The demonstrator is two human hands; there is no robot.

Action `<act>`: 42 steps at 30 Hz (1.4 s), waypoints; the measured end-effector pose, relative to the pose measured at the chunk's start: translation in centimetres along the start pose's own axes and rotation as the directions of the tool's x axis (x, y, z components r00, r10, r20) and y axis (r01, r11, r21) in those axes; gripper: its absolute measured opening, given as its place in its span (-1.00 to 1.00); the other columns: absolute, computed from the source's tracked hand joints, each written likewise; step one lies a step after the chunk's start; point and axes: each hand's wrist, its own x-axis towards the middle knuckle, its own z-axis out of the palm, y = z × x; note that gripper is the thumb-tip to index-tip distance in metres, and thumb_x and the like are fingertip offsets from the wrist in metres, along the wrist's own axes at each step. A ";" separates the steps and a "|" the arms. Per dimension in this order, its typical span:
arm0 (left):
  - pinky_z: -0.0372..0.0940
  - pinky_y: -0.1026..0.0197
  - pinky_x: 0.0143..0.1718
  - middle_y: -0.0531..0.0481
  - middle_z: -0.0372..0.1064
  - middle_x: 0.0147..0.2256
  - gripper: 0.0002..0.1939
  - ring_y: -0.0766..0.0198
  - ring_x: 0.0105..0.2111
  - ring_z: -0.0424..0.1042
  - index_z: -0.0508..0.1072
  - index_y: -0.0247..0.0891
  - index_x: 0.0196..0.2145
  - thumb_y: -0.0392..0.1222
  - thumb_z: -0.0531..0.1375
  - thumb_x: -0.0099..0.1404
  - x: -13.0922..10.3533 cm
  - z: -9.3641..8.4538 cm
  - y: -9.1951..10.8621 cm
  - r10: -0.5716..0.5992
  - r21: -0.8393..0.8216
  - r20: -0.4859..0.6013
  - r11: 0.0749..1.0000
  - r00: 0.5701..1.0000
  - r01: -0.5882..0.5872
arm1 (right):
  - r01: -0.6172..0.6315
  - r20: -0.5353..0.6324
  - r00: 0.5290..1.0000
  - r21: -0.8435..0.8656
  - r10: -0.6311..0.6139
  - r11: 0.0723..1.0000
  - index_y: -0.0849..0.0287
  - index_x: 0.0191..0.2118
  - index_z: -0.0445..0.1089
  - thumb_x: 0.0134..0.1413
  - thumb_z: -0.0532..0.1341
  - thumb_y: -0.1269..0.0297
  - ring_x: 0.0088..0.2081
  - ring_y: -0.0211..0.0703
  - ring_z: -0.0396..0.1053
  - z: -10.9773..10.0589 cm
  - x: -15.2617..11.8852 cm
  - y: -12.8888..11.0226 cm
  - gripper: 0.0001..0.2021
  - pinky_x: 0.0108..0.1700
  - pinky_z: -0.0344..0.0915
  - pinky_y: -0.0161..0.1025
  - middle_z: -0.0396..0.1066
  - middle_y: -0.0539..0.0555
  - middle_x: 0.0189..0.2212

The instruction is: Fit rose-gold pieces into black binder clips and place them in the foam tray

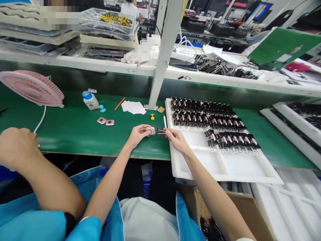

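Observation:
Over the green bench, my left hand (138,135) pinches a small pink watch case (151,130) between thumb and fingers. Just to its right, my right hand (176,139) grips a black binder clip (160,132) by its wire handles. The clip's black edge faces the watch case, with a narrow gap between them. Two more pink watch cases, one (101,120) and another (109,123), lie on the bench to the left. On the right, a white foam tray (200,169) holds rows of pink cases with black clips on them.
A co-worker's arm (47,180) reaches in at the left, near a pink fan (32,88). Behind my hands are a blue-capped bottle (90,100), white paper (133,107), a yellow piece (152,116) and a white post (160,63). An open carton (245,214) stands below the tray.

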 end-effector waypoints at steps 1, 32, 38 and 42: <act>0.45 0.13 -0.21 -0.23 0.61 -0.16 -0.53 0.06 -0.20 0.58 0.61 -0.34 -0.12 -0.03 0.49 0.05 0.0 0.0 0.0 -0.007 0.007 0.006 1.000 1.000 0.007 | 0.015 -0.004 1.000 -0.029 -0.015 0.999 0.27 -0.02 0.56 0.28 0.16 -0.25 -0.38 -0.12 0.31 0.0 0.0 0.0 -0.39 -0.34 0.23 -0.22 0.41 0.08 -0.41; 0.53 0.03 -0.18 -0.21 0.62 -0.25 -0.48 0.07 -0.32 0.60 0.65 -0.35 -0.19 -0.03 0.56 -0.09 -0.3 0.2 0.4 -0.019 0.018 0.007 1.000 1.000 0.018 | 0.184 0.065 0.983 -0.219 -0.174 0.958 0.19 0.01 0.54 0.40 0.09 -0.04 -0.13 0.03 0.48 1.0 0.4 -0.9 -0.56 -0.07 0.37 -0.08 0.56 0.20 -0.12; 0.52 0.10 -0.30 -0.19 0.61 -0.25 -0.47 0.11 -0.34 0.57 0.64 -0.34 -0.18 0.00 0.54 -0.07 -0.1 -0.1 0.8 0.015 0.107 -0.032 0.994 0.999 -0.011 | 0.214 -0.105 0.965 -0.214 -0.240 0.953 0.13 0.19 0.41 0.33 0.17 -0.08 -0.08 0.02 0.44 0.5 -2.1 -3.5 -0.51 0.05 0.39 -0.04 0.49 0.19 0.00; 0.49 0.20 -0.27 -0.05 0.59 -0.29 -0.45 0.26 -0.37 0.51 0.61 -0.26 -0.16 -0.09 0.56 -0.15 1.1 0.2 0.6 0.093 0.069 -0.096 0.994 0.991 -0.086 | 0.060 -0.687 0.667 -0.338 -0.290 0.939 0.10 0.22 0.32 0.44 0.04 -0.06 0.00 0.04 0.38 -5.4 -10.4 -1.6 -0.55 0.15 0.32 0.00 0.38 0.23 0.04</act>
